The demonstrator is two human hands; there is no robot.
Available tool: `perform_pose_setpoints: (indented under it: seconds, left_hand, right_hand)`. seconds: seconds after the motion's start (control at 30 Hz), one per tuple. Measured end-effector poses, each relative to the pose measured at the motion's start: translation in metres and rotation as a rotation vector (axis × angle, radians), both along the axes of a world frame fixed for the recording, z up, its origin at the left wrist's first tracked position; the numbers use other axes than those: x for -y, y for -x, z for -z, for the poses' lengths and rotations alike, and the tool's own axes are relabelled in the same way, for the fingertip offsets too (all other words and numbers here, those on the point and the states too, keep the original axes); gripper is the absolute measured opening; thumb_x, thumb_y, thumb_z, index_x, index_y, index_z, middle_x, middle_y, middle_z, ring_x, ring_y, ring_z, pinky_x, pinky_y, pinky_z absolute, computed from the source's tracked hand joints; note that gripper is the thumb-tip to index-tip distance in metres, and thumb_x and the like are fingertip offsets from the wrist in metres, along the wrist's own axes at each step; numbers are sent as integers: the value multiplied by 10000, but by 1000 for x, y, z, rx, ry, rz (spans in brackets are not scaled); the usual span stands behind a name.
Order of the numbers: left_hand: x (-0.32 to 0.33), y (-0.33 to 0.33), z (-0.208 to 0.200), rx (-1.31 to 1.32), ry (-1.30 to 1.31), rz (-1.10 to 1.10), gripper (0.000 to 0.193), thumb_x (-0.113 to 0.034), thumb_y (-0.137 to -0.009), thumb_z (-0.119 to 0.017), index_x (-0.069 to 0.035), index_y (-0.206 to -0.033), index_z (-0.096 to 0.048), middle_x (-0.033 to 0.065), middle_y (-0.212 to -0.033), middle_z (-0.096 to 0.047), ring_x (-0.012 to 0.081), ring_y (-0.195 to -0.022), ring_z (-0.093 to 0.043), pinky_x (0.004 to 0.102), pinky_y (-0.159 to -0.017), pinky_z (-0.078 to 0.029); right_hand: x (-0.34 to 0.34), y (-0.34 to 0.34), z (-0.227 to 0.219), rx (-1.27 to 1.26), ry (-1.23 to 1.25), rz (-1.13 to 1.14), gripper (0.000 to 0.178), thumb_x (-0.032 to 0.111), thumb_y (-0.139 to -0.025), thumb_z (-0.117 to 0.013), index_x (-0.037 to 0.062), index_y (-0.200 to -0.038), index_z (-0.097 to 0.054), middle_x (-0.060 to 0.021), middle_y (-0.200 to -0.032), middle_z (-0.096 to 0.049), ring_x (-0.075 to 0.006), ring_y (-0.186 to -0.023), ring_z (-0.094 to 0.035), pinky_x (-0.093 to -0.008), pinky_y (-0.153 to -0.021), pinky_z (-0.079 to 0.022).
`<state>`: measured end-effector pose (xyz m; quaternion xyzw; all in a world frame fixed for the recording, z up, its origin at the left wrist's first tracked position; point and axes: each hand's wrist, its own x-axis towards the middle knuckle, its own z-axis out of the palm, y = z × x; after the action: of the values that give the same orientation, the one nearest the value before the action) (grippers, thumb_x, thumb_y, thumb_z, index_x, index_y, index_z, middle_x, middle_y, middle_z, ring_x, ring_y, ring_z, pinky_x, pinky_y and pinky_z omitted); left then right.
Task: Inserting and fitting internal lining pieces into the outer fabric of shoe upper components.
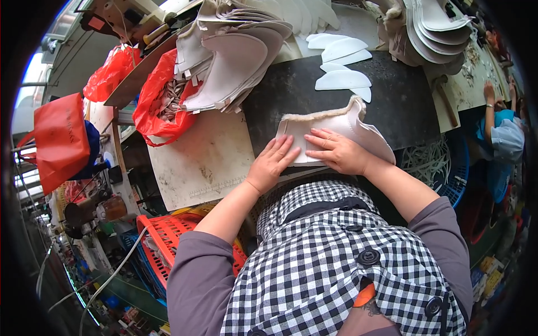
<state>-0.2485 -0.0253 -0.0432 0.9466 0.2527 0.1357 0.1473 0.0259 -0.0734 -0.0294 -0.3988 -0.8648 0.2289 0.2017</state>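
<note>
A pale boot upper [370, 129] with a fluffy cream fleece edge lies on a black mat [269, 101] right in front of me. My left hand [273, 161] rests flat over its lower left corner, fingers stretched out. Pressing on the middle of the piece, my right hand [339, 151] also has its fingers extended and slightly spread. Neither hand grips anything. Beyond the upper, several white curved stiffener pieces [338, 80] lie overlapping on the mat. What is under my palms is hidden.
A tall stack of pale uppers [238, 64] stands at the far left, beside a red plastic bag [151, 112] of scraps. Another stack [434, 33] hangs over at the far right. A red basket [168, 235] sits below the table's left edge. A co-worker's arm [489, 117] shows at right.
</note>
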Motion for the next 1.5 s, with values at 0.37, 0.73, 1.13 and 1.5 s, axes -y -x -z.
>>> perform_pose_setpoints:
  seconds: [0.37,0.73,1.13,1.5]
  left_hand:
    - [32,51,-29,-223,258,268,706,-37,-786,-579,-98,-1455,-361,103,-1503,-371,271,-1385,-363,432,-1140,-301]
    - [-29,-32,-13,-121,139,-55,815,-318,-840,-632,-66,-1505,-234,145,-1583,-165,275,-1468,-158,395,-1187,-163]
    - [-15,-7,-9,-371,-47,173,602,-385,-946,-467,-215,-1502,-310,19,-1586,-216,290,-1477,-113,494,-1184,-61]
    - [-29,-93,-5,-86,-7,179,565,-212,-898,-546,-102,-1434,-407,77,-1544,-305,239,-1418,-301,384,-1154,-245]
  right_hand:
    - [6,-1,5,148,-89,16,423,208,-879,-607,243,-1300,-579,-71,-1504,-381,-301,-1400,-334,-505,-1152,-249]
    - [-32,20,9,-58,-201,81,239,169,-772,-672,113,-1002,-704,-78,-1172,-625,-307,-1152,-556,-430,-1042,-412]
    - [-19,-13,7,-249,-130,37,200,114,-744,-744,109,-932,-675,-31,-1005,-604,-253,-1029,-566,-373,-911,-460]
    - [5,-44,4,-267,81,199,170,50,-721,-760,78,-857,-664,-52,-961,-601,-255,-1010,-566,-353,-884,-468]
